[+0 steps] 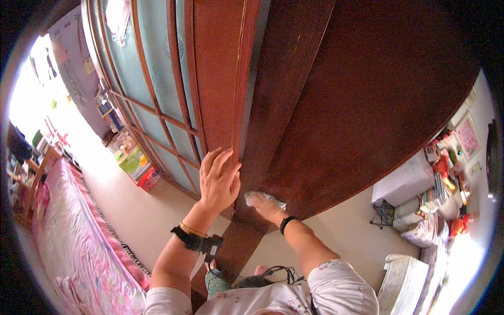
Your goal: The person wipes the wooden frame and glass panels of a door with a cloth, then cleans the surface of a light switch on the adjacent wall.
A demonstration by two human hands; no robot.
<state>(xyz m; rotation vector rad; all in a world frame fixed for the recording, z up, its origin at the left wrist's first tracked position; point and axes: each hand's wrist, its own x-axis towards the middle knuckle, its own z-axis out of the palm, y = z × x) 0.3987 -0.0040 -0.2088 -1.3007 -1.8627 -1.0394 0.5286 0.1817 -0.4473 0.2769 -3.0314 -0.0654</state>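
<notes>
My left hand (218, 181) rests on the reddish-brown edge of the glazed wooden door (215, 79), fingers stretched out and holding nothing. In my right hand (265, 207) is a pale, crumpled cloth (273, 199), pressed low against the dark brown door frame (273, 79). My right fingers are partly hidden by the cloth and blurred. To the right of the frame stands a broad, dark red-brown wooden panel (367, 89). A black band with a small box sits on my left wrist, and a thin black band circles my right.
At left lies a bed with a pink floral cover (94, 236). A green and yellow carton (134, 163) and a red box (149, 179) stand beside the glazed door. Past the panel are a white cabinet (404, 181), stacked books (436, 194) and a black stand (383, 213).
</notes>
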